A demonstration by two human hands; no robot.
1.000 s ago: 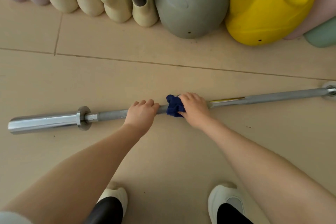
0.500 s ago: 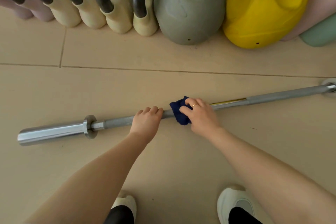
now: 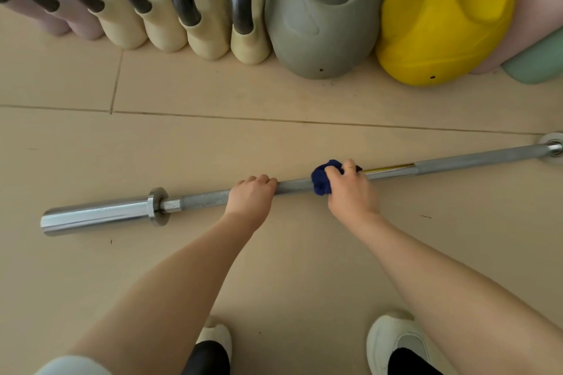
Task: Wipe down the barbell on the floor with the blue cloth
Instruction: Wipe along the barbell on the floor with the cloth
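- The barbell (image 3: 207, 202) lies flat on the tiled floor (image 3: 91, 268) in front of you, running from the lower left up toward the right edge of the view.
- Your left hand (image 3: 250, 198) is curled over the rough grey part of the shaft, knuckles up; the fingertips wrap over the far side and you cannot see them.
- Your right hand (image 3: 350, 192) is clenched around the blue cloth (image 3: 321, 179), pressing it onto the shaft just to the right of your left hand, with a short bare stretch of bar between the two.
- The cloth is bunched up; only its left part sticks out past your fingers, and the rest is hidden under your palm.
- A thin ring (image 3: 351, 167) shows on one finger of the right hand.
- Right of the cloth, a shiny stretch of shaft carries a yellowish glint; whether that is a mark or a reflection is hard to tell.
- The bar's left sleeve is fully visible, but the right collar (image 3: 553, 144) is cut off by the frame edge.
- Behind the bar, kettlebells stand in a row along the wall: cream ones with black handles (image 3: 182, 24), a grey one (image 3: 323, 27) and a yellow one (image 3: 441, 24), all cropped at the top.
- Your white shoes (image 3: 393, 341) are cut off at the bottom edge.
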